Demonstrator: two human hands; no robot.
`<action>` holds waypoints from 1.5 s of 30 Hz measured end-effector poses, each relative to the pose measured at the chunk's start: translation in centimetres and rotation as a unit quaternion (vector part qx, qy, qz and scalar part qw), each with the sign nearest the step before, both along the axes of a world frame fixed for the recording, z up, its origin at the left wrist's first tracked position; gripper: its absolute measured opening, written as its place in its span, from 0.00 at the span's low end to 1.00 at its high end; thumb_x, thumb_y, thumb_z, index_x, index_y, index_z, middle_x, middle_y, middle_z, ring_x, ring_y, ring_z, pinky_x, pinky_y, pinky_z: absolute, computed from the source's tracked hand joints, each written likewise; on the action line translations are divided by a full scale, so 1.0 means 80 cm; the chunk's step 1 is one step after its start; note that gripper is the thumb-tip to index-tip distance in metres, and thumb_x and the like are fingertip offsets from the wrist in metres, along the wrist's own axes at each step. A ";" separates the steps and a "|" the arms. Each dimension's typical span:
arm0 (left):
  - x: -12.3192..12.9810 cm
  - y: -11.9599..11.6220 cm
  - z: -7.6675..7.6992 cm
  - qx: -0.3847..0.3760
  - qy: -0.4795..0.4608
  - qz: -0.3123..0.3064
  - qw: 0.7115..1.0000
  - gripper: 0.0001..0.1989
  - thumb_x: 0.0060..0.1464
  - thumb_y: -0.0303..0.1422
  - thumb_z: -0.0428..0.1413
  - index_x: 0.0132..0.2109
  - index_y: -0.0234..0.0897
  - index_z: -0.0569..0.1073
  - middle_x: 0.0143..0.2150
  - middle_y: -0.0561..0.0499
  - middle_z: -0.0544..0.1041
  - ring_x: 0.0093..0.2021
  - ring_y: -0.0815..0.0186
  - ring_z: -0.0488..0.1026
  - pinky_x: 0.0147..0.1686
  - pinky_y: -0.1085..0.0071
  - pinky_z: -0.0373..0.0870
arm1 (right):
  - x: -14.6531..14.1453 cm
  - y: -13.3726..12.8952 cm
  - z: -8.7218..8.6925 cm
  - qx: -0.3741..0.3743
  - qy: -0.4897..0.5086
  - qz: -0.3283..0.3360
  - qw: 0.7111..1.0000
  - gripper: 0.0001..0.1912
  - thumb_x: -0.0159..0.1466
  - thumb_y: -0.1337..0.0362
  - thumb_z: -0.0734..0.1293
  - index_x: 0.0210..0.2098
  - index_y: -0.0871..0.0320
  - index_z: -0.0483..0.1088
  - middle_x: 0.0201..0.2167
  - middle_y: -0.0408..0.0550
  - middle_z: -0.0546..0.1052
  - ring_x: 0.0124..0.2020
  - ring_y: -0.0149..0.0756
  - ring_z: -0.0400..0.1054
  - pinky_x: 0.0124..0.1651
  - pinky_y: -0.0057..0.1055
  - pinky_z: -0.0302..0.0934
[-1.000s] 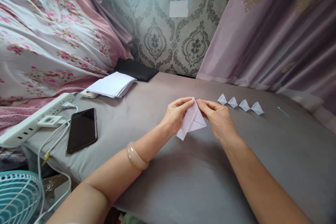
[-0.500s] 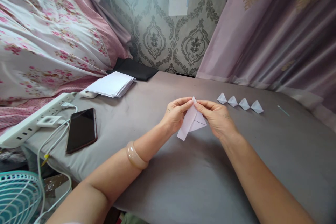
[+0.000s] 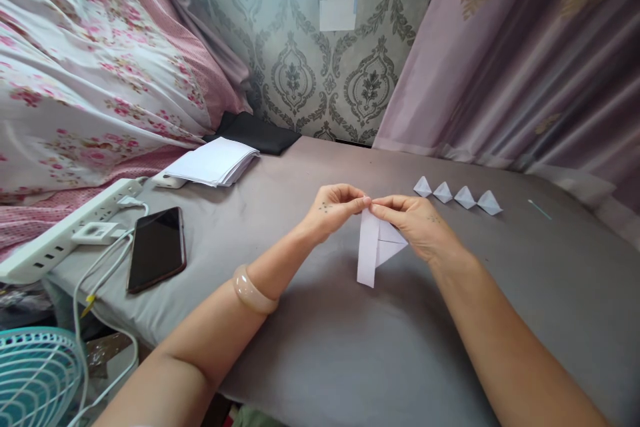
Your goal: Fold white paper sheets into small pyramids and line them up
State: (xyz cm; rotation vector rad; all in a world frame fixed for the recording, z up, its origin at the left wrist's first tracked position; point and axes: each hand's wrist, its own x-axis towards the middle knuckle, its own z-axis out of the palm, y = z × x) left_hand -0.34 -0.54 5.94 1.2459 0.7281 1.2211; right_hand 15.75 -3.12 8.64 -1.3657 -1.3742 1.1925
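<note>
A partly folded sheet of white paper (image 3: 369,250) hangs from my fingertips above the grey-covered surface. One long strip of it points down, and a triangular flap with a dark crease line or gap spreads to the right. My left hand (image 3: 336,212) pinches the top point between thumb and fingers. Close against it, my right hand (image 3: 420,223) pinches the same top and the paper's right edge. The fingertips of both hands meet there and hide the tip. Several small folded paper pieces (image 3: 465,197) stand in a row beyond my right hand.
On the left lie a phone (image 3: 157,248), a white power strip (image 3: 70,230) with cables, and a stack of white paper (image 3: 213,161) before a black cloth item (image 3: 260,133). A fan (image 3: 37,373) stands below the left edge. A thin stick (image 3: 540,209) lies far right.
The folded paper has swung so its long strip hangs nearly straight down, slightly further right and lower. My left hand's fingers have shifted up to the tip, leaving the paper's left side uncovered.
</note>
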 end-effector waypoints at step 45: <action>-0.007 0.018 -0.047 0.370 0.286 0.079 0.880 0.19 0.56 0.25 0.53 0.55 0.39 0.72 0.56 0.42 0.72 0.57 0.59 0.66 0.57 0.59 0.63 | 0.028 0.030 -0.031 -0.189 0.138 -0.024 0.972 0.02 0.51 0.70 0.67 0.23 0.58 0.69 0.20 0.48 0.75 0.23 0.36 0.70 0.30 0.33 0.66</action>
